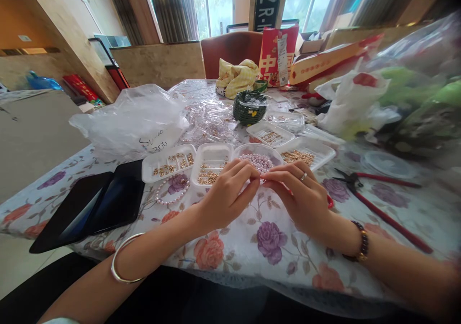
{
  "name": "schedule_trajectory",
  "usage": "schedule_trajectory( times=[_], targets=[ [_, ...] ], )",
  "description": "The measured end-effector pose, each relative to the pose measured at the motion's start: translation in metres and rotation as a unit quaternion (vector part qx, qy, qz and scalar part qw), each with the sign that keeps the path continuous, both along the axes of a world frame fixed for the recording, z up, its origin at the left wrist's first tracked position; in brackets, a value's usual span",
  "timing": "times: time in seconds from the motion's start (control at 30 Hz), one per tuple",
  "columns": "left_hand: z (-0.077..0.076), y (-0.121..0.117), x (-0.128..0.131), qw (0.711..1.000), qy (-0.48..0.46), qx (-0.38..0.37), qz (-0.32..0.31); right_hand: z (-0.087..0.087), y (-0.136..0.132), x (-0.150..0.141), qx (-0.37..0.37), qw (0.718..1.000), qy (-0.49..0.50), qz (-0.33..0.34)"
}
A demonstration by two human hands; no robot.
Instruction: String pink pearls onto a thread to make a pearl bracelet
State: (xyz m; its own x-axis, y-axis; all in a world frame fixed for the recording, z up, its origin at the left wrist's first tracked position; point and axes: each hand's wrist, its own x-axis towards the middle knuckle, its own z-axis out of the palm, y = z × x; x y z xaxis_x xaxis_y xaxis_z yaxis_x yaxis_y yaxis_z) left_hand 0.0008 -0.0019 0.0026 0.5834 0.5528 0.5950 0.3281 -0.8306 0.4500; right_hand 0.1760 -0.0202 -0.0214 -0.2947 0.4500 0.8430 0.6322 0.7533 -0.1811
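Observation:
My left hand (226, 194) and my right hand (302, 196) meet fingertip to fingertip over the flowered tablecloth (266, 247), both pinched on something too small to make out. They hover just in front of a round bowl of pale pink pearls (257, 160). A red-handled tool (329, 201) peeks out under my right hand. A finished pearl bracelet (172, 192) lies to the left of my left hand. White trays of gold beads (211, 168) sit behind the hands.
A black tablet (93, 208) lies at the table's left edge. Red-handled pliers (374, 204) lie to the right. Behind the trays are a crumpled clear bag (133, 122), a dark green basket (248, 107), plastic bags (360, 103) and red boxes.

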Motion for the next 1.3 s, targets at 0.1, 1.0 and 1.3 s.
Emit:
schedule_trajectory(
  times=[0.1, 1.0, 1.3],
  targets=[
    [0.0007, -0.0003, 0.0003, 1.0, 0.002, 0.0, 0.001, -0.0007, 0.0002, 0.0002, 0.0, 1.0, 0.003, 0.001],
    [0.0, 0.0003, 0.0009, 1.0, 0.002, 0.005, -0.005, -0.0016, 0.0006, 0.0, -0.003, 1.0, 0.004, -0.003],
    [0.0003, 0.0003, 0.0008, 1.0, 0.009, 0.005, -0.001, -0.0002, 0.0018, 0.0003, -0.001, 1.0, 0.002, -0.023]
  ],
)
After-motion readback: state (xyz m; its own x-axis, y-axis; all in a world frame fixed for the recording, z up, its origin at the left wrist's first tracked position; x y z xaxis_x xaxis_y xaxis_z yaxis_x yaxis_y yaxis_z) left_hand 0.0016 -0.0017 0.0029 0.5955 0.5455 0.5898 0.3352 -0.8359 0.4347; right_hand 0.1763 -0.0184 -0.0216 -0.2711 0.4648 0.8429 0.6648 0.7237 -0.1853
